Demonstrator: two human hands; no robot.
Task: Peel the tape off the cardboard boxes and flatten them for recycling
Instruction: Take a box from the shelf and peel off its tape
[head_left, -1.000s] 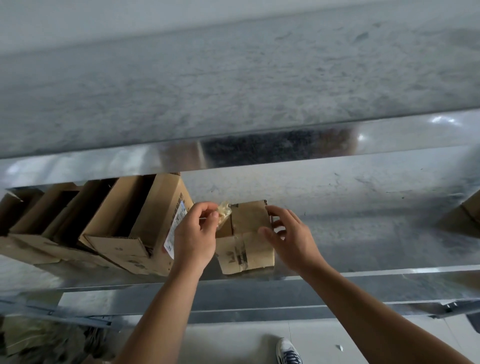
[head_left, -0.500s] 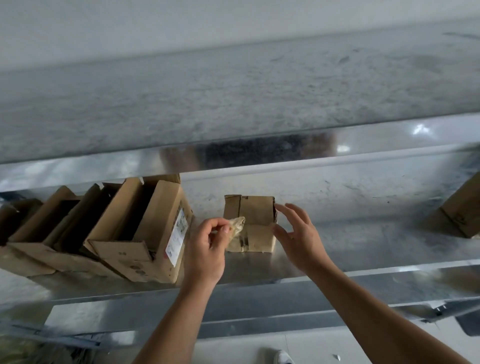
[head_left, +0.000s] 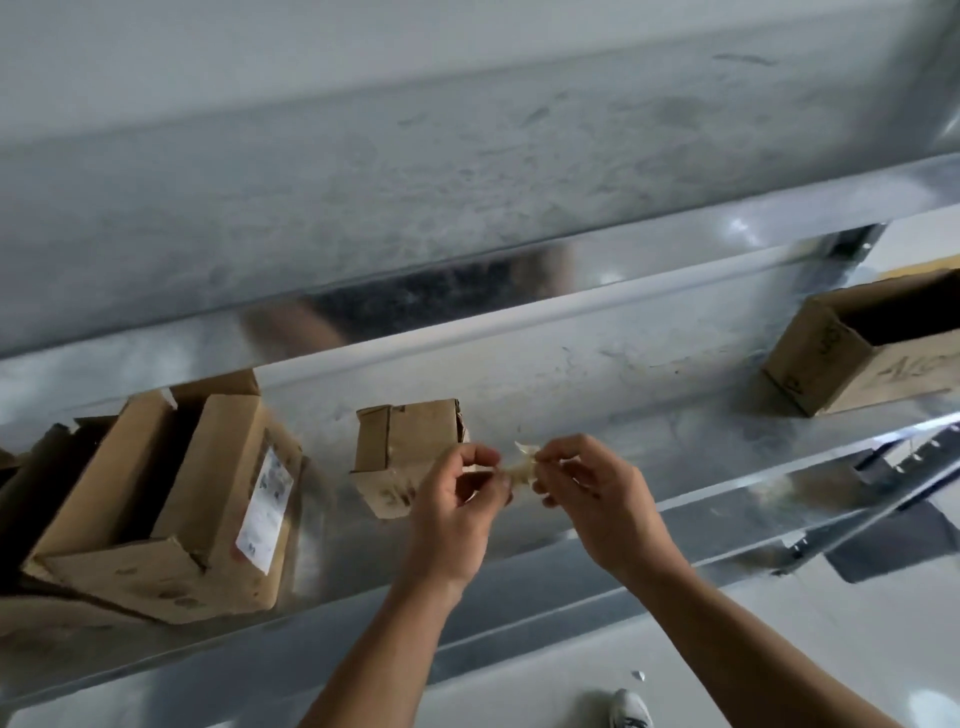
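While both hands meet in front of metal shelf (head_left: 649, 410), left hand (head_left: 457, 501) pinches one end of crumpled tape scrap (head_left: 522, 466), right hand (head_left: 597, 493) pinches other end, fingers curled. Tape sits between fingertips, just right of small cardboard box (head_left: 402, 452) standing on shelf. Larger labelled box (head_left: 208, 519) at left. Open box (head_left: 852, 364) far right, well apart. Shoe (head_left: 629, 709) on floor below.

One left hand (head_left: 452, 519), one right hand (head_left: 597, 499), one tape scrap (head_left: 522, 465), at least four cardboard boxes (head_left: 400, 452), one shoe (head_left: 628, 709).

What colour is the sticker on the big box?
The sticker is white with tiny dark print; head view.
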